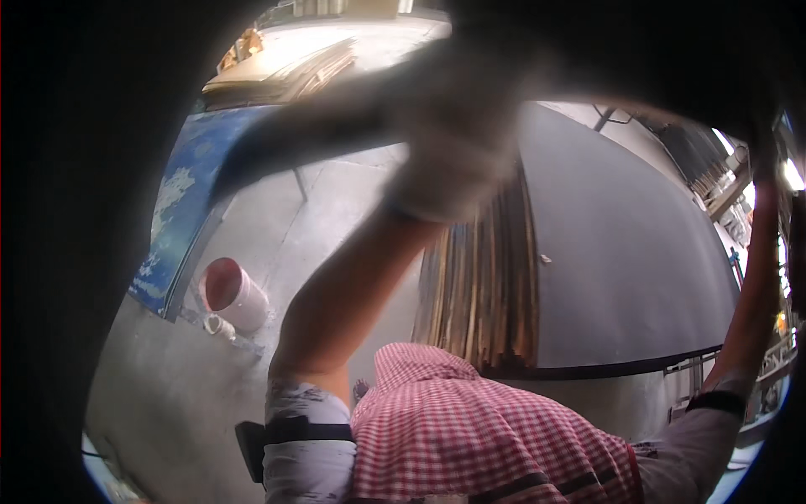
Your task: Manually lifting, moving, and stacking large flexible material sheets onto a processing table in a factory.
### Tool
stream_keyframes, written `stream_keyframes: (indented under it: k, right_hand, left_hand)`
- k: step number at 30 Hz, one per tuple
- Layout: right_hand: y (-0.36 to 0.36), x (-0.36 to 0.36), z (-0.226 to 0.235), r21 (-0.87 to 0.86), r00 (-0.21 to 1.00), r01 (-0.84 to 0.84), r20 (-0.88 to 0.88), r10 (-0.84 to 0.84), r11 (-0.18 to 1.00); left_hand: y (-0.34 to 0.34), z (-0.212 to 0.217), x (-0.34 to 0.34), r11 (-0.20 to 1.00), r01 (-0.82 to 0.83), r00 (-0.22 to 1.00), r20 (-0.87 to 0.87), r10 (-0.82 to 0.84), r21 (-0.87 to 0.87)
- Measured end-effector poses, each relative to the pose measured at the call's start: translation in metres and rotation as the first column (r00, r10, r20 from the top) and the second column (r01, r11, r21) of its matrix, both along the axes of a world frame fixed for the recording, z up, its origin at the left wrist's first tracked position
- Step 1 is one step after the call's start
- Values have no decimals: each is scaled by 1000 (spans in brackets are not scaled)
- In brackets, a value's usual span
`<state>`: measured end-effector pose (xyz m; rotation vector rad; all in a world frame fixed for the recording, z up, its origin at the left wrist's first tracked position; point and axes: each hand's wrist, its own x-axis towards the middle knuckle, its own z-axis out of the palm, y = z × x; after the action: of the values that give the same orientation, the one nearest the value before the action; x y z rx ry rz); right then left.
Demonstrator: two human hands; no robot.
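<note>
My left hand (466, 126), in a pale glove, is raised in front of me and smeared by motion. A dark, blurred shape (327, 126) runs across the top of the view at that hand; whether the fingers grip it I cannot tell. My right arm (760, 260) reaches up along the right edge, and its hand is lost in the dark. Below and beyond my left hand is a stack of thin sheets (483, 294) with brown and dark edges. A large smooth grey sheet (621, 235) lies on the right, beside those edges.
On the floor at the left stands a pinkish bucket (248, 302), with a small white object (220, 328) beside it. A worn blue panel (180, 202) is farther left. Another pile of sheets (285, 76) lies at the far left. Metal framework (688, 378) is at the right.
</note>
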<state>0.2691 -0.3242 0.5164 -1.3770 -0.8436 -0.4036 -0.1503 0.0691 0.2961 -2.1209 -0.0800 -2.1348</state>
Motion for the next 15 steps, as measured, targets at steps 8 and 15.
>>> stream_keyframes:
  k: [8, 15]
  right_hand:
    - [-509, 112, -300, 18, 758, 507, -485, -436, 862]
    - [-492, 18, -487, -29, 563, 503, -747, -353, 864]
  left_hand:
    - [-226, -53, 80, 815, 534, 703, -418, -576, -224]
    - [-202, -48, 53, 722, 499, 152, -772, -618, -479]
